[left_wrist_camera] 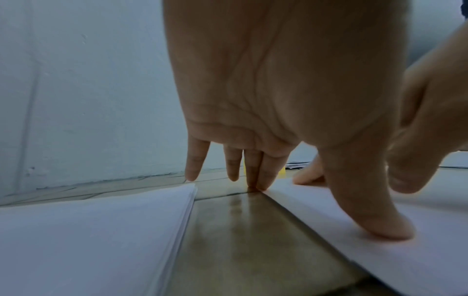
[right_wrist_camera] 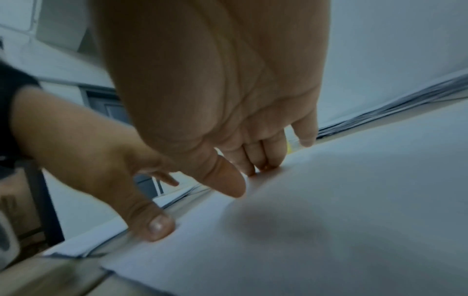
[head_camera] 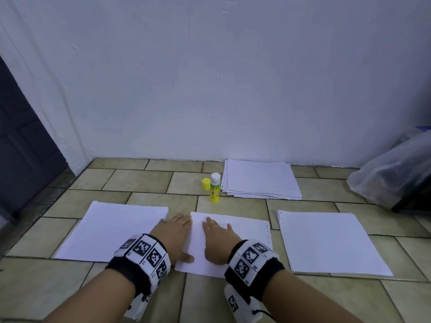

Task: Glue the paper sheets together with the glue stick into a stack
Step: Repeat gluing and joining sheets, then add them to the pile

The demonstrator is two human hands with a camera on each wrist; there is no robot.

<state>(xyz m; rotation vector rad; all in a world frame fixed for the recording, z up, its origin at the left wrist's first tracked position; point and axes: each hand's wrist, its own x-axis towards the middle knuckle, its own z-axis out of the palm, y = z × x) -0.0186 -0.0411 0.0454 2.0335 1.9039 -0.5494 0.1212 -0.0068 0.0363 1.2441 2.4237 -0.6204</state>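
A white middle sheet (head_camera: pixel 247 231) lies on the tiled floor in front of me. My left hand (head_camera: pixel 176 231) rests flat along its left edge, fingers straight and thumb (left_wrist_camera: pixel 375 216) pressing the paper (left_wrist_camera: pixel 380 250). My right hand (head_camera: pixel 215 238) lies flat on the same sheet (right_wrist_camera: pixel 354 210), fingers straight and touching it. A glue stick (head_camera: pixel 215 190) with a green-yellow label and a white top stands uncapped behind the sheet, its yellow cap (head_camera: pixel 206 183) beside it on the left.
A paper stack (head_camera: pixel 112 231) lies to the left (left_wrist_camera: pixel 88 230), another stack (head_camera: pixel 331 243) to the right, and a third pile (head_camera: pixel 261 179) by the wall. A clear plastic bag (head_camera: pixel 391 173) sits at the far right. A dark door (head_camera: pixel 21 145) stands at left.
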